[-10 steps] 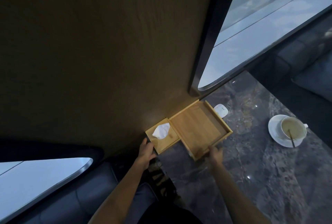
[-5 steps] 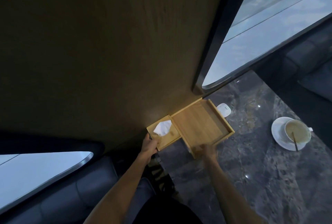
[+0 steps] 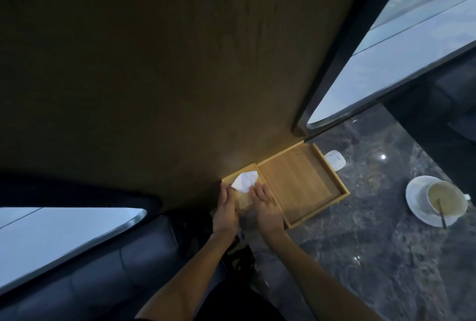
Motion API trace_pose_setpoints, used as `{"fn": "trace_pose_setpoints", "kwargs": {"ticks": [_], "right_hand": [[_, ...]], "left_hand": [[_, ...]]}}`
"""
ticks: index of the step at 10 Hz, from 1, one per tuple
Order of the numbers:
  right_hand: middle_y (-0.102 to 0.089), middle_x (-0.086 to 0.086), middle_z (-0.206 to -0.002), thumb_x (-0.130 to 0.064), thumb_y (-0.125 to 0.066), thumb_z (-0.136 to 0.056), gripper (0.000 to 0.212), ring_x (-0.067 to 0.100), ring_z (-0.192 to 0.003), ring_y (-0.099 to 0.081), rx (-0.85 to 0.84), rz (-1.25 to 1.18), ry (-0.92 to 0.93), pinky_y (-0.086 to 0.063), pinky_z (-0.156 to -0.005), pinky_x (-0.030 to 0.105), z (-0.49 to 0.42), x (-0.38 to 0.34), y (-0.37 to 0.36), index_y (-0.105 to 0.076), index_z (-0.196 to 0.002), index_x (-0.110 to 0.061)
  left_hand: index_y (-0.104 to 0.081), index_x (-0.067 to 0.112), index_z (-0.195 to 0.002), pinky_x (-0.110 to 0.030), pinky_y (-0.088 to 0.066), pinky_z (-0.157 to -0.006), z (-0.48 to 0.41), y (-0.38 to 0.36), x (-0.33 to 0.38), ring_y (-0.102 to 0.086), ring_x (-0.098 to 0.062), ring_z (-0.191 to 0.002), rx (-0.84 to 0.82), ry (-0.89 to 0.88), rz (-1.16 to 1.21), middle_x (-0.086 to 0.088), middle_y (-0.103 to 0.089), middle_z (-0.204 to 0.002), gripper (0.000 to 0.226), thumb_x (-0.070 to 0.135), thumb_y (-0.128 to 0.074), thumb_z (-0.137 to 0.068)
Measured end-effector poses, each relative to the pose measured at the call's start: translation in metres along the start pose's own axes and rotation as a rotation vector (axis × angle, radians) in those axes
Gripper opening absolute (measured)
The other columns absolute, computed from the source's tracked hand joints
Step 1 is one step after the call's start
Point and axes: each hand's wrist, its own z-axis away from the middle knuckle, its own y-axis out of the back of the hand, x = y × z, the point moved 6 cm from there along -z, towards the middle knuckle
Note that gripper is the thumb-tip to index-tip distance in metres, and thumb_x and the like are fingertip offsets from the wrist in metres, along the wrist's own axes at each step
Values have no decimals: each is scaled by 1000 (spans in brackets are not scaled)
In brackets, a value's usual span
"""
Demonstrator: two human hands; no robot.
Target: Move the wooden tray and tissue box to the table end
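Note:
A flat wooden tray (image 3: 300, 182) with a low rim lies against the wood-panelled wall at the far end of the dark marble table (image 3: 360, 256). To its left, touching it, sits a small wooden tissue box (image 3: 244, 198) with a white tissue (image 3: 244, 181) sticking out of the top. My left hand (image 3: 226, 208) holds the box's left side. My right hand (image 3: 265, 206) grips its right side, next to the tray's near left corner. The hands hide the box's near half.
A white cup on a saucer (image 3: 435, 200) with a stick in it stands at the right. A small white device (image 3: 334, 159) lies just beyond the tray's right rim. Dark seats lie at left and far right, and windows flank the wall panel.
My right hand has left the tray's near edge and moved left onto the tissue box. The left hand has stayed on the box. The tray has not moved.

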Motion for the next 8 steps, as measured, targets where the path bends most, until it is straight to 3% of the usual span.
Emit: {"fn": "trace_pose_setpoints", "kwargs": {"ticks": [2,4,5,6,7,8], "right_hand": [[-13,1,-166,-24,-43,-99,62,21,-155,-7,-14,4,32,-27,-122,29,1,0,5,-19,-156,-18],[-10,2,-166,-11,-42,-100,61,22,-155,-4,-68,-32,100,-19,-124,32,4,4,16,-18,-156,-15],[-3,11,-166,-8,-48,-95,71,30,-154,1,-136,34,185,-3,-125,35,11,3,18,-11,-156,-7],[1,13,-166,-5,-50,-94,75,32,-154,4,-225,-43,145,-6,-126,40,23,2,24,-9,-156,-6],[-5,8,-166,-16,-50,-98,73,29,-154,-2,-199,-169,67,-17,-125,43,41,1,36,-7,-157,-15],[-26,9,-160,-28,-52,-97,76,32,-145,-31,-157,-245,27,-31,-119,48,65,3,46,-4,-156,-25]], "left_hand": [[0,16,-157,-39,-45,-107,-2,-2,-3,-32,-24,-147,-16,37,-72,-1,18,-165,74,19,-46,-99],[3,19,-156,-46,-45,-107,1,3,2,-42,-33,-139,-70,11,27,0,21,-164,79,28,-48,-98],[6,19,-156,-44,-36,-115,7,7,3,-29,-32,-147,-123,-17,98,-5,20,-164,86,30,-54,-96],[17,20,-155,-49,-20,-124,23,14,-4,-11,-35,-152,-168,42,198,-13,15,-164,103,24,-64,-91],[18,23,-154,-51,-21,-123,45,22,-11,-15,-34,-151,-94,69,212,-15,-2,-165,101,19,-62,-92],[6,24,-156,-50,-19,-124,72,21,-18,-10,-33,-153,-81,59,122,-14,-5,-165,90,25,-58,-94]]}}
